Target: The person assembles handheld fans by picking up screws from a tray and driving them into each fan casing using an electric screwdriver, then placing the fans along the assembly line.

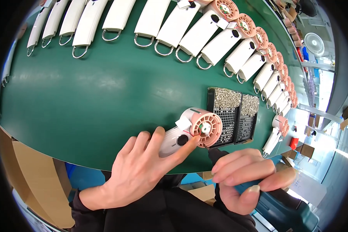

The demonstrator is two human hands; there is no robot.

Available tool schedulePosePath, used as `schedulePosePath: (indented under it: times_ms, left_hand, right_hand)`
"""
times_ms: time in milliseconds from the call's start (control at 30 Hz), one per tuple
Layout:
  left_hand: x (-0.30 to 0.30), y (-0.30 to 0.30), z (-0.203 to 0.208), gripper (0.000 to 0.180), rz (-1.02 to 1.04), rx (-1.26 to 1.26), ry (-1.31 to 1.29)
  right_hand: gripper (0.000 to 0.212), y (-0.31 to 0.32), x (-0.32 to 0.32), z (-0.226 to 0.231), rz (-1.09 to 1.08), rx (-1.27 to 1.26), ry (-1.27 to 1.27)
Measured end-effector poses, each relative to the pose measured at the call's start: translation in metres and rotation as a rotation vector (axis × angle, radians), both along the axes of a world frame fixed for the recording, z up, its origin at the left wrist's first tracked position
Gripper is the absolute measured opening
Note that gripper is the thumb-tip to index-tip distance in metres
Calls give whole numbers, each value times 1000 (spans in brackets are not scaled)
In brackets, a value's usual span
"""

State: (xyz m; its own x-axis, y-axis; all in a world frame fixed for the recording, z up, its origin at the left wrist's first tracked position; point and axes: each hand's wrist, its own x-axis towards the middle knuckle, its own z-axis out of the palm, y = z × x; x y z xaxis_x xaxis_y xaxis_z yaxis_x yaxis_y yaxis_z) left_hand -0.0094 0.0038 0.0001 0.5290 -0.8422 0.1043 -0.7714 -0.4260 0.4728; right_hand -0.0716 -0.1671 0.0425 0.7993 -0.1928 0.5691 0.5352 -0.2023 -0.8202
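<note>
Over the green bench [116,92], the right hand [245,178] has its grip wrapped around a dark teal power tool [284,208]; a slanted push could make its nose slip at the head's six o'clock. The left hand [145,164] grips the pink-headed device [195,124] at the hand's two o'clock; loose hold might let it roll. Knocking the black trays [210,99] at the device's two o'clock could spill screws [227,98].

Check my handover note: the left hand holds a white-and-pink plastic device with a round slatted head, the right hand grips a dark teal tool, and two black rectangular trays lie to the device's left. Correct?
No: the head view shows the two black trays to the right of the plastic device. The rest stands.
</note>
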Motion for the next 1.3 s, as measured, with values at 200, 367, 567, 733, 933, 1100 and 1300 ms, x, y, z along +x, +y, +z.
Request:
schedulePosePath:
  times_ms: [200, 367, 567, 733, 933, 1100, 1300]
  left_hand:
    - [-1, -2, 3, 65, 10, 18, 29]
    - [-1, -2, -1, 69, 4, 1, -9]
    - [0, -4, -3, 68, 0, -4, -32]
    - [-2, -6, -4, 65, 16, -12, -20]
    - [-3, -7, -4, 65, 19, 4, -19]
    - [-2, -8, -3, 65, 16, 7, -23]
    - [0, -1, -1, 65, 9, 6, -20]
  right_hand:
    - [25, -2, 0, -2, -4, 41, 14]
    - [32, -11, 1, 7, 125, -21, 5]
    - [26, -30, -26, 15, -260, 195, -306]
    - [21, -38, -33, -8, -328, 244, -76]
    - [22, -37, -35, -14, -431, 266, 30]
    - [14, -32, -25, -20, -486, 126, -28]
    - [21, -28, -33, -13, -439, 172, 46]
